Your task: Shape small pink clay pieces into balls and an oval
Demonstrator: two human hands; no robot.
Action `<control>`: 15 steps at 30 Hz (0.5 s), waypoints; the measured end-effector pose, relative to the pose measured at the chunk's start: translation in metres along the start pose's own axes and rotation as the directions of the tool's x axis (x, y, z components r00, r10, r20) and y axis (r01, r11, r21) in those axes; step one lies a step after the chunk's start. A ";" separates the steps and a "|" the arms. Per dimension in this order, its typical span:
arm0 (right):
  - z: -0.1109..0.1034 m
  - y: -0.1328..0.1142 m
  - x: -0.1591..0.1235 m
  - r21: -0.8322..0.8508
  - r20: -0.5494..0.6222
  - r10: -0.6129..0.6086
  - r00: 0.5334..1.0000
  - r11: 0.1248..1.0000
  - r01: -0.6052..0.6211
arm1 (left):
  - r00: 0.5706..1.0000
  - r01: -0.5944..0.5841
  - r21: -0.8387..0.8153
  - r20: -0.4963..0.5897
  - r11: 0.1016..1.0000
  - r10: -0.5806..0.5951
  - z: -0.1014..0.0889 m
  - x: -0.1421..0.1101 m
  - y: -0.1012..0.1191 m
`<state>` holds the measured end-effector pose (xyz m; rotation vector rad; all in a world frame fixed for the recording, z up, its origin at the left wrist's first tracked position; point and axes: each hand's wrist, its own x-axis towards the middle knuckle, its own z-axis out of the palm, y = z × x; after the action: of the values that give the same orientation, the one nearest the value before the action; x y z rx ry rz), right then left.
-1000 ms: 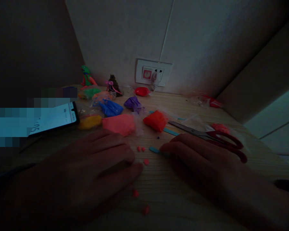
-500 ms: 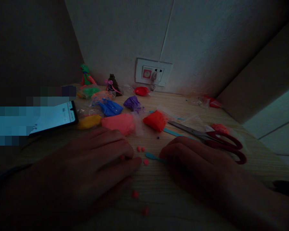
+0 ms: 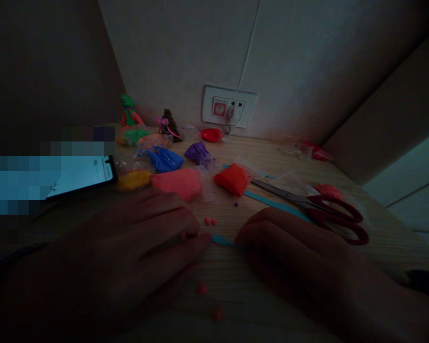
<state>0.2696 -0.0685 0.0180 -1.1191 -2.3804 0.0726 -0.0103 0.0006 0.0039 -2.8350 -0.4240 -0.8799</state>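
Observation:
My right hand (image 3: 296, 252) is closed around a thin blue modelling tool (image 3: 221, 240), its flattened tip pointing left. That tip lies over a small flat coral clay piece, now mostly covered. My left hand (image 3: 153, 238) rests palm down with fingers apart, the foremost fingertip at the tool's tip. A coral bit (image 3: 182, 235) shows between its fingers; whether it is gripped is unclear. Two small coral clay balls (image 3: 210, 221) sit just beyond the tool. Nearer to me lie a coral bit (image 3: 201, 288) and another clay ball (image 3: 218, 314).
Bagged clay stands behind my hands: pink (image 3: 178, 183), orange-red (image 3: 232, 178), blue (image 3: 164, 159), yellow (image 3: 134, 180) and purple (image 3: 198, 153). Red-handled scissors (image 3: 332, 209) lie beside a blue strip (image 3: 275, 204). A phone (image 3: 82, 176) is at left, a green figure (image 3: 128, 109) by the wall.
The blue tool's tip has moved slightly left and down onto the flat coral piece, meeting my left fingertip. My left hand has barely moved. The view has shifted a little.

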 end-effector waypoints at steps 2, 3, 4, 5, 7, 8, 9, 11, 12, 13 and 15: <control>-0.001 0.000 0.001 -0.015 0.002 -0.013 1.000 1.000 0.014 | 1.000 -0.016 0.023 -0.024 1.000 0.017 0.000 0.001 0.000; -0.001 0.000 0.002 -0.021 -0.012 -0.017 1.000 1.000 0.017 | 0.999 -0.034 0.037 -0.028 0.999 0.035 -0.001 0.003 0.000; -0.002 0.000 0.003 -0.026 -0.016 -0.013 1.000 1.000 0.013 | 0.999 -0.042 0.048 -0.029 0.998 0.043 -0.001 0.004 0.000; -0.003 -0.001 0.004 -0.030 -0.023 -0.017 1.000 0.999 0.016 | 0.999 -0.045 0.055 -0.023 0.997 0.046 -0.001 0.005 -0.001; -0.007 -0.001 0.007 -0.044 -0.004 -0.029 1.000 0.999 0.029 | 0.998 -0.060 0.063 -0.008 0.996 0.060 -0.002 0.006 -0.002; -0.009 -0.002 0.009 -0.048 0.023 -0.036 0.999 0.998 0.037 | 0.998 -0.067 0.071 -0.007 0.995 0.068 -0.002 0.006 -0.003; -0.010 -0.002 0.010 -0.051 0.030 -0.039 0.999 0.998 0.041 | 0.997 -0.074 0.080 -0.006 0.994 0.074 -0.002 0.006 -0.003; -0.012 -0.004 0.011 -0.051 0.041 -0.041 0.998 0.998 0.043 | 0.996 -0.090 0.083 0.003 0.992 0.090 -0.001 0.006 -0.004; -0.012 -0.004 0.010 -0.054 0.042 -0.040 0.998 0.998 0.043 | 0.996 -0.086 0.070 0.015 0.994 0.085 -0.001 0.006 -0.005; -0.011 -0.004 0.010 -0.051 0.061 -0.047 0.997 0.997 0.050 | 0.996 -0.082 0.057 0.026 0.995 0.081 0.000 0.006 -0.005; -0.009 -0.004 0.009 -0.049 0.027 -0.037 0.999 0.998 0.038 | 0.998 -0.056 0.034 0.030 0.998 0.055 0.000 0.006 -0.005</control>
<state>0.2660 -0.0664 0.0303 -1.1023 -2.4374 0.0160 -0.0068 0.0065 0.0074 -2.8164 -0.3592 -0.8132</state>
